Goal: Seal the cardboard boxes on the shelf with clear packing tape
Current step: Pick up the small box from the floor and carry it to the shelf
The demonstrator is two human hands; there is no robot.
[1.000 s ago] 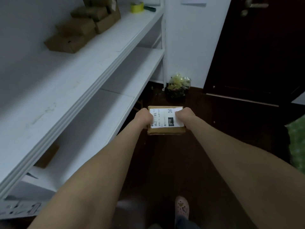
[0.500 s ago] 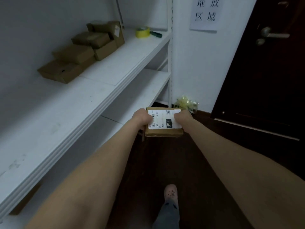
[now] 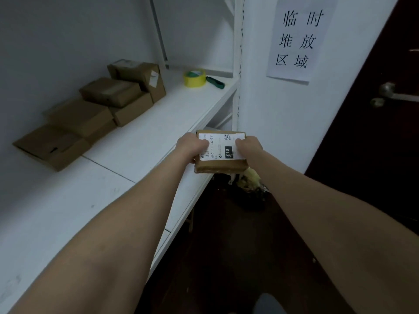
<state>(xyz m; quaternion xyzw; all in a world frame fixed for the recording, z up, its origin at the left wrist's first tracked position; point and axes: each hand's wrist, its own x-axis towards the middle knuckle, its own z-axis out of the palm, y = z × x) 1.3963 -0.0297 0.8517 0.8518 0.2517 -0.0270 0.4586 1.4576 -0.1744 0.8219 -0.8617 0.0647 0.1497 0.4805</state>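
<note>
I hold a small flat cardboard box [image 3: 218,165] with a white shipping label on top, out over the front edge of the white shelf [image 3: 140,141]. My left hand [image 3: 191,146] grips its left side and my right hand [image 3: 248,145] grips its right side. Several more brown cardboard boxes [image 3: 108,103] are stacked at the back left of the shelf, against the wall. A yellowish tape roll [image 3: 194,78] lies at the far end of the shelf, with a green-handled tool [image 3: 215,82] beside it.
A white wall [image 3: 272,114] with a paper sign [image 3: 299,39] stands straight ahead. A dark door [image 3: 374,132] with a metal handle is at right. A bag of yellowish rubbish [image 3: 249,184] sits on the dark floor under the box.
Both hands have lifted the labelled box from near floor level up to the shelf's front edge, and the view has tilted up, bringing in the sign and the stacked boxes.
</note>
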